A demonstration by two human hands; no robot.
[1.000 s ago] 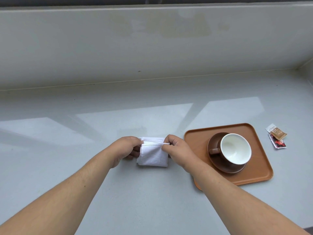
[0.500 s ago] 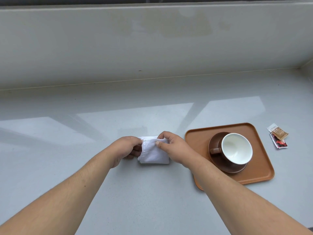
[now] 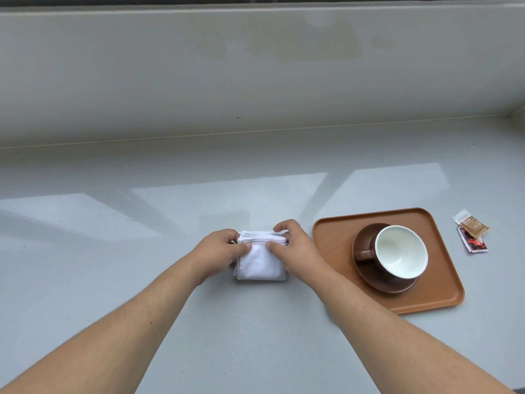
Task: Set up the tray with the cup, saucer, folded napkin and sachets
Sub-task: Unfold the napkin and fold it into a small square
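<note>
A white folded napkin [image 3: 260, 261] lies on the grey counter at the centre. My left hand [image 3: 217, 251] pinches its upper left edge and my right hand [image 3: 292, 245] pinches its upper right edge, thumbs on top. To the right lies an orange-brown tray [image 3: 335, 237]. On the tray a brown saucer [image 3: 366, 275] carries a brown cup with a white inside [image 3: 400, 251], its handle pointing left. Two sachets, one brown [image 3: 471, 224] and one red [image 3: 473, 243], rest on the counter right of the tray.
The grey counter [image 3: 142, 237] ends at a pale upstand wall [image 3: 255, 66] along the back, with a corner at the far right.
My right hand has shifted left over the napkin's top edge and both thumbs now press on the fold. The napkin lies flatter. Tray, cup and sachets stay put.
</note>
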